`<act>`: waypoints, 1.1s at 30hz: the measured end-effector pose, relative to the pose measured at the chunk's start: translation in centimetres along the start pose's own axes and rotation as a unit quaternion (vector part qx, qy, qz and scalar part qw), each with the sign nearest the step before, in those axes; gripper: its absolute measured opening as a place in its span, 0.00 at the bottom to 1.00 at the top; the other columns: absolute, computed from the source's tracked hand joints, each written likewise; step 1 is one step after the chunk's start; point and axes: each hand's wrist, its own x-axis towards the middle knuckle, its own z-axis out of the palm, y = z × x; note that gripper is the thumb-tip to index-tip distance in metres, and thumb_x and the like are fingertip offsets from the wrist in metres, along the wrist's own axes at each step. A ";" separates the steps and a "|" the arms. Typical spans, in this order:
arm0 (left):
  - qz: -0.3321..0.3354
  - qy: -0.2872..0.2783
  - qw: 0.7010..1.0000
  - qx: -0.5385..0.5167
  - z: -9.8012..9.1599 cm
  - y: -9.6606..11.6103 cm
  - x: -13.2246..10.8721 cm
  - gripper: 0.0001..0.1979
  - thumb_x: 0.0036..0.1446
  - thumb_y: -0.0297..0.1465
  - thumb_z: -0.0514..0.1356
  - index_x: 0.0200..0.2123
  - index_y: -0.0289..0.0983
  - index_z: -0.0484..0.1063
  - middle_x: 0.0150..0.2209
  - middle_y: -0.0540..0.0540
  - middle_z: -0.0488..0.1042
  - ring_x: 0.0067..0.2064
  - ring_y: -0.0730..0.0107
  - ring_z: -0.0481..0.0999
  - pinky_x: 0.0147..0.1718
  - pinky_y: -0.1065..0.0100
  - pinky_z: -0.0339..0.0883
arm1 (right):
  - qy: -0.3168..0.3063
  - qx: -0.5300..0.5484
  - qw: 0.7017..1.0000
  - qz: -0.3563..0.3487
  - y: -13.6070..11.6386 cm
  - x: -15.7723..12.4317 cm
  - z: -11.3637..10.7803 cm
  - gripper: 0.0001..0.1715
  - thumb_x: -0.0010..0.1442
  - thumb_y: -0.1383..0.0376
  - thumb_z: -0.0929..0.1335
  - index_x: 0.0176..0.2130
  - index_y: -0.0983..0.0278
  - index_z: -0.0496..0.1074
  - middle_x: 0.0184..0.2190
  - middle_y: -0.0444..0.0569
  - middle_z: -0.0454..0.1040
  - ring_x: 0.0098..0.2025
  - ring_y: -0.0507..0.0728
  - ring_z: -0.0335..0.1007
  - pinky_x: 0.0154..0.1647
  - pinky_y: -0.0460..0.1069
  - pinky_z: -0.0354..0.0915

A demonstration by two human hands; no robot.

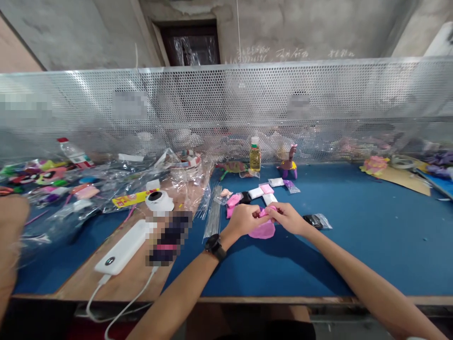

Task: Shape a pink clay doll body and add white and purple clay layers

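My left hand (244, 220), with a black watch on its wrist, and my right hand (289, 218) meet over the blue table mat. Their closed fingertips grip a small lump of pink modelling clay (266, 212). Just beneath them lies a flat, rounded pink piece (262, 231); whether it is clay or plastic I cannot tell. Beyond the hands are white clay packets (255, 193), a light pink packet (266, 189) and, on the left, a brighter pink packet (233, 200). A black packet in clear wrap (317, 221) sits right of my right hand.
Thin wires (213, 212) lie to the left, near a white power bank (123, 248), a cabled phone (169, 238) and a white camera-like device (159, 200). A yellow liquid bottle (255, 158) and a clay animal figure (288, 165) stand behind. Another person's arm (12, 236) shows far left.
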 end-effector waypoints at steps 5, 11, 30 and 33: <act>0.006 0.000 0.992 -0.130 -0.8 0.4 0.2 0.18 0.63 0.47 0.58 0.36 0.37 0.76 0.32 0.48 0.79 0.30 0.73 0.73 0.30 0.72 0.61 | 0.027 0.091 0.995 0.007 0.9 0.0 0.1 0.26 0.68 0.45 0.61 0.47 0.64 0.68 0.22 0.38 0.61 0.23 0.50 0.55 0.25 0.46 0.54; 0.008 -0.034 0.982 -0.187 -0.1 0.5 0.1 0.18 0.61 0.47 0.60 0.34 0.36 0.72 0.31 0.49 0.76 0.30 0.73 0.72 0.30 0.72 0.63 | 0.000 0.154 0.987 0.047 0.5 -0.3 0.5 0.24 0.68 0.50 0.62 0.56 0.61 0.61 0.25 0.39 0.60 0.24 0.50 0.55 0.24 0.46 0.53; 0.062 -0.039 0.996 0.040 0.7 0.7 0.0 0.17 0.69 0.39 0.50 0.33 0.38 0.72 0.33 0.45 0.76 0.32 0.66 0.74 0.28 0.68 0.54 | 0.035 -0.041 0.998 0.034 0.0 -0.1 0.7 0.33 0.67 0.41 0.60 0.25 0.63 0.64 0.20 0.42 0.64 0.24 0.51 0.57 0.25 0.46 0.54; 0.072 -0.036 0.996 0.031 0.4 0.8 0.0 0.16 0.69 0.36 0.50 0.31 0.37 0.71 0.30 0.46 0.75 0.30 0.68 0.72 0.27 0.68 0.53 | 0.054 -0.056 0.996 0.032 0.6 0.3 0.1 0.35 0.68 0.41 0.57 0.23 0.64 0.64 0.20 0.42 0.62 0.24 0.51 0.55 0.25 0.47 0.53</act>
